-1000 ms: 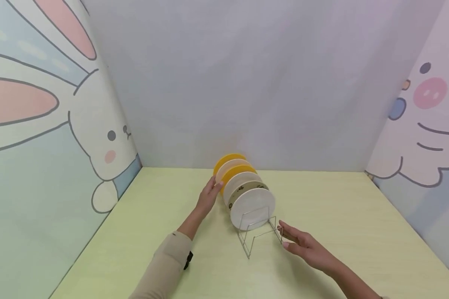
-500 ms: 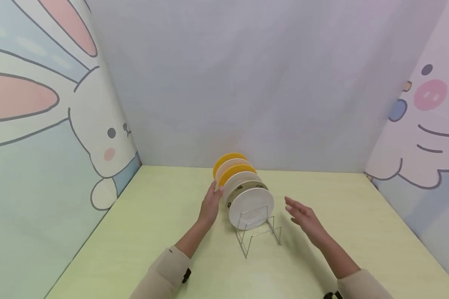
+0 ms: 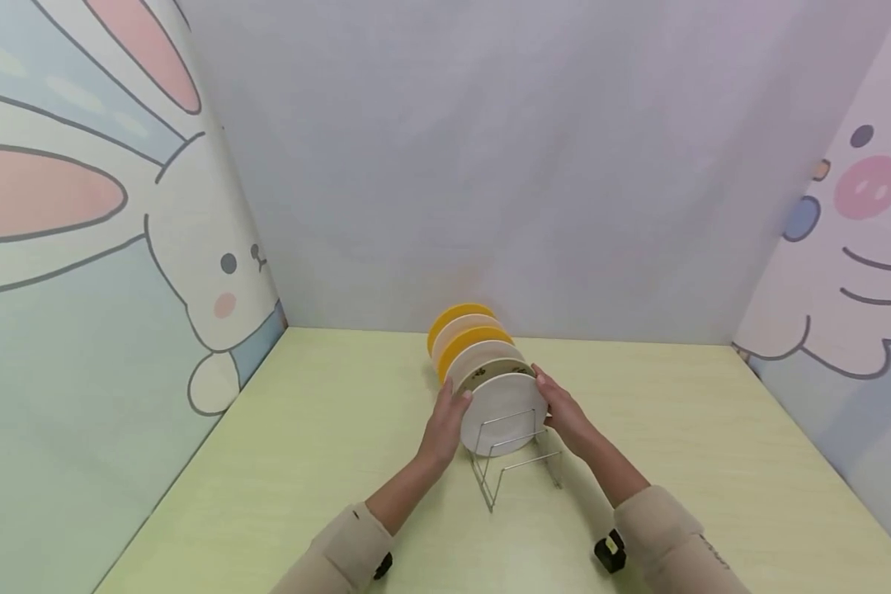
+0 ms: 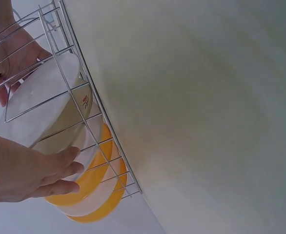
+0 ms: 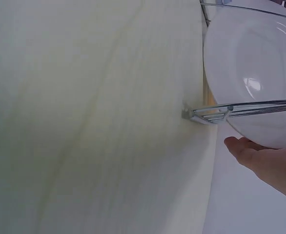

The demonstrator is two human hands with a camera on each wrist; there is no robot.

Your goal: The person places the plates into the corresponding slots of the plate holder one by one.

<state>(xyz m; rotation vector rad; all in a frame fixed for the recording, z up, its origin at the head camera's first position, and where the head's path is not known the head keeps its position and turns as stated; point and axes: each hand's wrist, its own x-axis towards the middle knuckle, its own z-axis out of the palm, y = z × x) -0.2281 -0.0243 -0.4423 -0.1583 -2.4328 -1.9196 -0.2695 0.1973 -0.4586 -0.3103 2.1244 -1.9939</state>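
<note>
A wire rack (image 3: 516, 470) stands on the pale green table (image 3: 319, 445) and holds several upright plates, some white and some yellow (image 3: 456, 313). My left hand (image 3: 449, 412) touches the left rim of the front white plate (image 3: 503, 408) with fairly straight fingers (image 4: 60, 163). On the plate's right rim is my right hand (image 3: 564, 412), whose fingers curl behind the plate (image 4: 35, 102) in the left wrist view. In the right wrist view the plate (image 5: 253, 73) sits behind the rack's wire (image 5: 216, 114), with part of the hand (image 5: 270, 161) just below it.
Cartoon-printed walls close the table in on the left, back and right. The rack's nearest slots (image 3: 505, 483) hold nothing. Bare table surface lies on both sides of the rack.
My right hand rose from the rack's front foot and came onto the front plate's right rim. My left hand slid forward along the plates to the front plate's left rim.
</note>
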